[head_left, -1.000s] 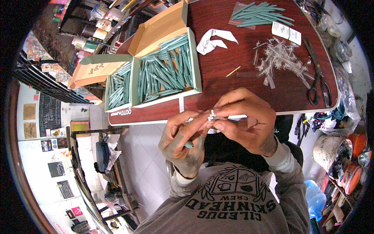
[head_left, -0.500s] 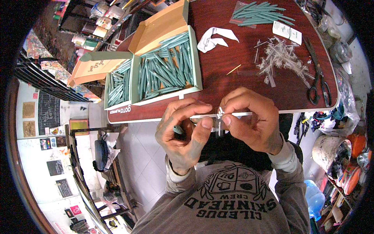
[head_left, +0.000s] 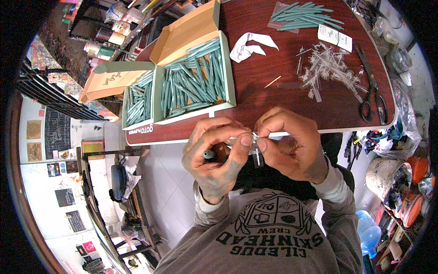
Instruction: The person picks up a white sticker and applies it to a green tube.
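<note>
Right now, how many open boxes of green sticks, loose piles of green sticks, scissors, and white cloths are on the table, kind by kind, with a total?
Open boxes of green sticks: 2, the big box and the small box
Loose pile of green sticks: 1
Scissors: 1
White cloth: 1
Total: 5

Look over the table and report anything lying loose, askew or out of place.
The clear plastic pieces lie scattered in a loose heap beside the scissors. A lone wooden stick lies apart on the bare table. The green sticks in the larger box cross at many angles.
</note>
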The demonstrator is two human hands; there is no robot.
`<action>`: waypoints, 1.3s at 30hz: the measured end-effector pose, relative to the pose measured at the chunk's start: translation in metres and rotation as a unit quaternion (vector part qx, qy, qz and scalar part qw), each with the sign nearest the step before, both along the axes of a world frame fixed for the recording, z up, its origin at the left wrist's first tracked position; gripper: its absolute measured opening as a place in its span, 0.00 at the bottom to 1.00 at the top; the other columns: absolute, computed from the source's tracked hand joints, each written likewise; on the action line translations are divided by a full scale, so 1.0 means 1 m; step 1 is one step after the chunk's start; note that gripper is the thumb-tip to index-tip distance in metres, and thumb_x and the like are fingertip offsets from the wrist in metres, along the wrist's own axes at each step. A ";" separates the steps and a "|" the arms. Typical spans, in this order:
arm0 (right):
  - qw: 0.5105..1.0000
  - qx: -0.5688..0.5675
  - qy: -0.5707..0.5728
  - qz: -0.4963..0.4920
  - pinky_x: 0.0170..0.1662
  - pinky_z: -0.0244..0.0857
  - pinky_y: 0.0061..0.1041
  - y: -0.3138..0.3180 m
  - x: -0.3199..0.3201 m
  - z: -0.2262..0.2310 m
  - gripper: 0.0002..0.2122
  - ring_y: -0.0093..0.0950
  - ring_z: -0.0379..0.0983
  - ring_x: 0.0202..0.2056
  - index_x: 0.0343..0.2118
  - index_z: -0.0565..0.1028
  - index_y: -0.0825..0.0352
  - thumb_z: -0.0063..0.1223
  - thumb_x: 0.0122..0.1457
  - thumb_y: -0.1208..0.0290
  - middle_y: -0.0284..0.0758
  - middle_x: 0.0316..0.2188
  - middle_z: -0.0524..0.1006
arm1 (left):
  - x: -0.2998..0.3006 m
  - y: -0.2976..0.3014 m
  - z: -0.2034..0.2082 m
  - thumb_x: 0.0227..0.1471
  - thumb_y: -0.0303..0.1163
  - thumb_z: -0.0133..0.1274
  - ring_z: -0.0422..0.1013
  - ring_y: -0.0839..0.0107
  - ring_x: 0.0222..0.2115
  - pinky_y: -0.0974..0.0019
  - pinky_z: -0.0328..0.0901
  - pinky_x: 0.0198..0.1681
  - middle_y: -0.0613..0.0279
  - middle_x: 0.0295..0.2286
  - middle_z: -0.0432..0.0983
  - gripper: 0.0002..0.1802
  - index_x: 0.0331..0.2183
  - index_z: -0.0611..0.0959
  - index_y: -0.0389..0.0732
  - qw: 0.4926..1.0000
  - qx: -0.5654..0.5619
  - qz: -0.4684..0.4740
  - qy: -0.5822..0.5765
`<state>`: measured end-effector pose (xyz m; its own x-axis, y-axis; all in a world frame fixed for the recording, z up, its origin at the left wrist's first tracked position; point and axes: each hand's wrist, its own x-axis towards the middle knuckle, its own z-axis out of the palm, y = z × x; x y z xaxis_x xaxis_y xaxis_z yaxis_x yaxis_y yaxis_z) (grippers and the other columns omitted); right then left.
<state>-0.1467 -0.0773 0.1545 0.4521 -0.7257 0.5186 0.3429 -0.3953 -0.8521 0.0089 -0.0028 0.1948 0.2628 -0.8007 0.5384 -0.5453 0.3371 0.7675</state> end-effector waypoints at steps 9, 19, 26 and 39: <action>0.994 -0.086 0.025 -0.067 0.35 0.67 0.30 0.000 0.003 -0.001 0.07 0.34 0.74 0.28 0.31 0.73 0.64 0.60 0.50 0.76 0.36 0.27 0.76 | 0.002 0.001 -0.006 0.45 0.26 0.65 0.66 0.84 0.23 0.80 0.56 0.22 0.60 0.32 0.78 0.09 0.33 0.86 0.36 1.000 -0.012 -0.007 0.026; 0.988 -0.132 0.029 -0.070 0.33 0.68 0.25 -0.004 0.001 0.001 0.06 0.28 0.74 0.29 0.33 0.74 0.71 0.59 0.54 0.77 0.41 0.30 0.76 | 0.001 0.010 -0.020 0.44 0.25 0.66 0.65 0.85 0.21 0.79 0.57 0.22 0.59 0.33 0.78 0.08 0.31 0.86 0.36 0.998 0.037 0.005 0.044; 0.997 -0.039 -0.007 -0.060 0.38 0.70 0.31 0.002 0.007 -0.001 0.08 0.37 0.77 0.33 0.37 0.77 0.68 0.60 0.57 0.72 0.39 0.31 0.78 | 0.000 0.005 -0.022 0.45 0.26 0.66 0.68 0.83 0.23 0.78 0.58 0.22 0.59 0.33 0.78 0.08 0.31 0.86 0.37 0.999 -0.016 0.033 -0.014; 0.981 -0.167 0.049 -0.091 0.31 0.67 0.28 -0.002 0.005 -0.001 0.05 0.34 0.74 0.27 0.33 0.76 0.70 0.59 0.56 0.76 0.39 0.28 0.77 | 0.009 0.005 -0.018 0.48 0.30 0.64 0.64 0.86 0.21 0.80 0.54 0.21 0.58 0.34 0.76 0.09 0.31 0.84 0.34 0.999 -0.009 0.006 0.051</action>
